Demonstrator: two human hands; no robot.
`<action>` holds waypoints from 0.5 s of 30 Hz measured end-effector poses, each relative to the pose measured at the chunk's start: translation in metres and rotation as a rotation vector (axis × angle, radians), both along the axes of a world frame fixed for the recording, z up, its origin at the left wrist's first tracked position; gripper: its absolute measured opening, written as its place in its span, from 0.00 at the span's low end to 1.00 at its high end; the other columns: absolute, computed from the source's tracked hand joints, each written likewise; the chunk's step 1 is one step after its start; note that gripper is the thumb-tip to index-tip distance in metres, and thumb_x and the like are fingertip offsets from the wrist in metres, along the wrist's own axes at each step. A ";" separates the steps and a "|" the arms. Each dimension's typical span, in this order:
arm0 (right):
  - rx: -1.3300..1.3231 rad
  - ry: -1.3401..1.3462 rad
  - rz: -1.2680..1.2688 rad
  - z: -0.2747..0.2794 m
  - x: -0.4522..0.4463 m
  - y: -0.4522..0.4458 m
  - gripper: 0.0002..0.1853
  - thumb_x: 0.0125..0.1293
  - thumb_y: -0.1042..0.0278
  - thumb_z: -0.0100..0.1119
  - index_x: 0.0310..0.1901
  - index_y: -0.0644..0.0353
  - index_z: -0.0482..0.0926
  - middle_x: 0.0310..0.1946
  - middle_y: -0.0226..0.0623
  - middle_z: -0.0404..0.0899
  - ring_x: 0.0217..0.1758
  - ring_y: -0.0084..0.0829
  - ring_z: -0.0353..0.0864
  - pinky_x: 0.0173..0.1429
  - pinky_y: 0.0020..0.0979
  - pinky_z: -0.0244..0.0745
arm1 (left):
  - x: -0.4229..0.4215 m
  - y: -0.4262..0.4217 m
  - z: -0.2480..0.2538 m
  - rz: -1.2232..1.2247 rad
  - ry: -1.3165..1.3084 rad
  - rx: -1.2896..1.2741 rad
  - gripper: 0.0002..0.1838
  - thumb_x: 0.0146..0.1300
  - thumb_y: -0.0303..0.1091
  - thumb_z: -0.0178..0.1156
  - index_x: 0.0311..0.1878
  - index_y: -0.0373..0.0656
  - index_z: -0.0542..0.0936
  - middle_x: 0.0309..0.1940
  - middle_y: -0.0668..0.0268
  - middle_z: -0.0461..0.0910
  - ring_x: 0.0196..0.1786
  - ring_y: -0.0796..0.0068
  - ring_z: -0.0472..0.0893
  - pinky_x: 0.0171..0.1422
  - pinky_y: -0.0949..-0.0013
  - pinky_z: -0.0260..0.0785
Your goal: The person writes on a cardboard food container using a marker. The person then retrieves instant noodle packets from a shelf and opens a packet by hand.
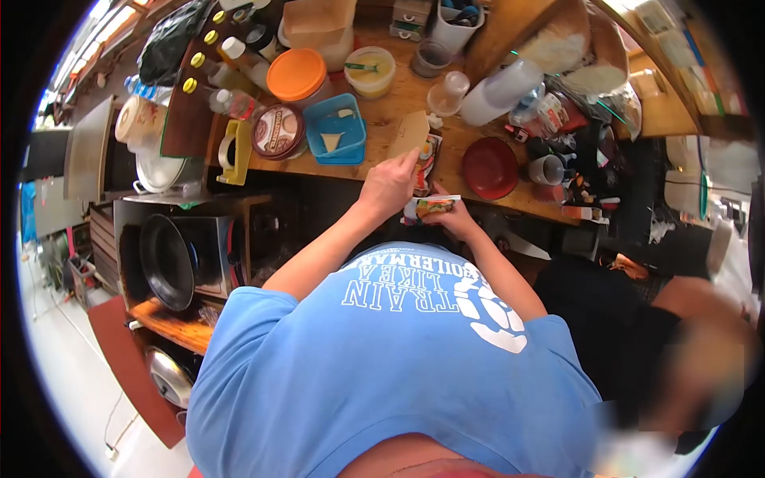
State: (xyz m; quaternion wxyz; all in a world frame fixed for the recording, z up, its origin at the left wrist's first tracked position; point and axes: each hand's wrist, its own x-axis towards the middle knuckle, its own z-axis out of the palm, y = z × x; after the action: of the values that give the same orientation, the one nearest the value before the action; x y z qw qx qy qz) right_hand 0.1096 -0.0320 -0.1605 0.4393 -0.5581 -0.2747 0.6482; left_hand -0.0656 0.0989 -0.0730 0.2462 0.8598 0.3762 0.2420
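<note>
My left hand (389, 188) reaches over the table's front edge, its fingers closed at the lower edge of a plain brown cardboard flap (409, 134). Beside those fingertips lies a narrow carton (428, 161) with colourful print; whether flap and carton are one piece, I cannot tell. Held low, close to the blue shirt, my right hand (456, 221) is wrapped round a small packet (435, 205) with a white top edge and a colourful food picture. Part of the right fingers is hidden behind this packet.
A blue plastic container (358, 131) stands left on the wooden table, near an orange-lidded tub (297, 75). To the right are a dark red bowl (489, 168) and a clear cup (547, 170). Another person (613, 319) is close on the right. A frying pan (167, 263) stands lower left.
</note>
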 end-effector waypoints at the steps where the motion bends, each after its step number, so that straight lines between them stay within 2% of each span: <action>1: -0.072 -0.001 0.066 0.005 0.004 0.004 0.42 0.46 0.81 0.75 0.68 0.69 0.71 0.41 0.33 0.87 0.42 0.25 0.85 0.47 0.29 0.82 | -0.002 -0.002 0.000 -0.026 -0.143 0.031 0.17 0.66 0.32 0.62 0.57 0.38 0.79 0.37 0.52 0.87 0.39 0.51 0.87 0.44 0.53 0.81; 2: -0.143 -0.004 0.130 0.010 0.006 0.007 0.36 0.45 0.80 0.75 0.61 0.68 0.79 0.39 0.32 0.87 0.41 0.25 0.86 0.46 0.29 0.82 | -0.011 -0.002 0.000 -0.015 -0.141 0.029 0.17 0.66 0.32 0.62 0.57 0.38 0.79 0.37 0.52 0.87 0.39 0.51 0.87 0.44 0.53 0.81; 3: -0.163 -0.098 0.170 0.016 0.005 0.009 0.25 0.43 0.79 0.75 0.48 0.65 0.85 0.39 0.32 0.88 0.40 0.25 0.86 0.45 0.29 0.82 | -0.026 0.000 0.001 -0.052 -0.232 0.028 0.15 0.68 0.32 0.62 0.55 0.37 0.81 0.39 0.51 0.87 0.42 0.49 0.87 0.47 0.53 0.80; 4: -0.164 -0.100 0.181 0.015 0.004 0.011 0.25 0.43 0.79 0.75 0.48 0.65 0.85 0.39 0.32 0.88 0.40 0.25 0.86 0.45 0.29 0.82 | -0.039 0.002 0.001 -0.087 -0.325 0.030 0.13 0.69 0.32 0.62 0.53 0.37 0.83 0.42 0.50 0.87 0.44 0.47 0.86 0.49 0.54 0.80; 5: -0.215 -0.104 0.322 0.013 0.002 0.012 0.25 0.45 0.80 0.75 0.50 0.63 0.83 0.41 0.34 0.87 0.40 0.26 0.86 0.46 0.30 0.83 | -0.050 -0.003 0.000 0.055 -0.377 -0.046 0.09 0.70 0.30 0.60 0.47 0.36 0.85 0.42 0.51 0.86 0.44 0.46 0.85 0.48 0.56 0.79; 6: -0.266 -0.109 0.462 0.011 0.001 0.014 0.26 0.48 0.81 0.74 0.52 0.62 0.81 0.43 0.35 0.85 0.40 0.27 0.85 0.47 0.30 0.84 | -0.065 -0.001 -0.013 0.064 -0.381 -0.042 0.09 0.70 0.30 0.60 0.47 0.36 0.85 0.42 0.51 0.86 0.44 0.46 0.85 0.48 0.56 0.79; 7: -0.297 -0.081 0.446 0.018 -0.008 0.015 0.34 0.48 0.80 0.75 0.61 0.61 0.78 0.47 0.36 0.85 0.43 0.27 0.85 0.48 0.30 0.84 | -0.083 0.000 -0.032 0.168 -0.123 -0.149 0.11 0.70 0.33 0.60 0.49 0.38 0.84 0.42 0.52 0.86 0.44 0.46 0.85 0.48 0.55 0.79; 8: -0.296 -0.085 0.455 0.017 -0.015 0.017 0.34 0.48 0.80 0.75 0.61 0.61 0.78 0.47 0.36 0.85 0.43 0.27 0.85 0.48 0.30 0.84 | -0.092 0.001 -0.042 0.270 0.136 -0.258 0.12 0.71 0.35 0.60 0.51 0.39 0.84 0.43 0.53 0.86 0.43 0.46 0.85 0.48 0.54 0.79; 9: -0.205 -0.080 0.456 0.015 -0.023 0.019 0.38 0.48 0.80 0.75 0.65 0.61 0.75 0.49 0.37 0.85 0.45 0.26 0.84 0.48 0.30 0.84 | -0.095 0.002 -0.053 0.281 0.133 -0.259 0.12 0.71 0.35 0.60 0.51 0.39 0.84 0.43 0.53 0.86 0.43 0.46 0.85 0.48 0.54 0.79; 10: -0.115 -0.073 0.459 0.011 -0.028 0.021 0.42 0.48 0.80 0.75 0.69 0.61 0.72 0.51 0.38 0.84 0.46 0.26 0.84 0.48 0.30 0.83 | -0.097 0.006 -0.057 0.271 0.093 -0.247 0.15 0.71 0.39 0.59 0.53 0.40 0.83 0.45 0.53 0.85 0.47 0.46 0.84 0.51 0.52 0.77; 11: -0.135 -0.072 0.424 0.008 -0.031 0.023 0.45 0.48 0.80 0.75 0.72 0.62 0.68 0.53 0.38 0.83 0.48 0.26 0.83 0.48 0.31 0.83 | -0.100 0.011 -0.061 0.262 0.055 -0.234 0.18 0.71 0.43 0.59 0.55 0.42 0.82 0.47 0.54 0.85 0.50 0.47 0.83 0.53 0.50 0.76; 12: -0.135 -0.073 0.436 0.006 -0.034 0.025 0.45 0.48 0.80 0.75 0.72 0.62 0.68 0.53 0.38 0.83 0.48 0.26 0.83 0.48 0.31 0.83 | -0.103 0.018 -0.064 0.274 0.053 -0.235 0.18 0.71 0.43 0.59 0.55 0.42 0.82 0.47 0.54 0.85 0.50 0.47 0.83 0.53 0.50 0.76; 14: -0.120 -0.035 0.179 -0.001 -0.034 0.029 0.36 0.47 0.79 0.76 0.62 0.67 0.76 0.46 0.35 0.86 0.46 0.26 0.84 0.50 0.30 0.81 | -0.107 0.031 -0.059 -0.081 0.268 -0.233 0.23 0.69 0.49 0.58 0.60 0.45 0.80 0.57 0.54 0.80 0.60 0.47 0.78 0.60 0.48 0.73; 15: -0.172 -0.015 0.162 -0.003 -0.030 0.031 0.28 0.48 0.79 0.74 0.55 0.64 0.81 0.46 0.35 0.86 0.46 0.28 0.85 0.51 0.31 0.81 | -0.108 0.034 -0.056 -0.219 0.172 -0.247 0.27 0.66 0.50 0.61 0.63 0.45 0.77 0.64 0.53 0.75 0.66 0.46 0.73 0.65 0.48 0.71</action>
State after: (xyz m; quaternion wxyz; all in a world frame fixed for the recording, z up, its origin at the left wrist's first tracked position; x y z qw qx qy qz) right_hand 0.0791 -0.0008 -0.1633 0.3337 -0.5745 -0.2655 0.6987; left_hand -0.1737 0.1324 -0.1294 0.3418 0.8764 0.3268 0.0914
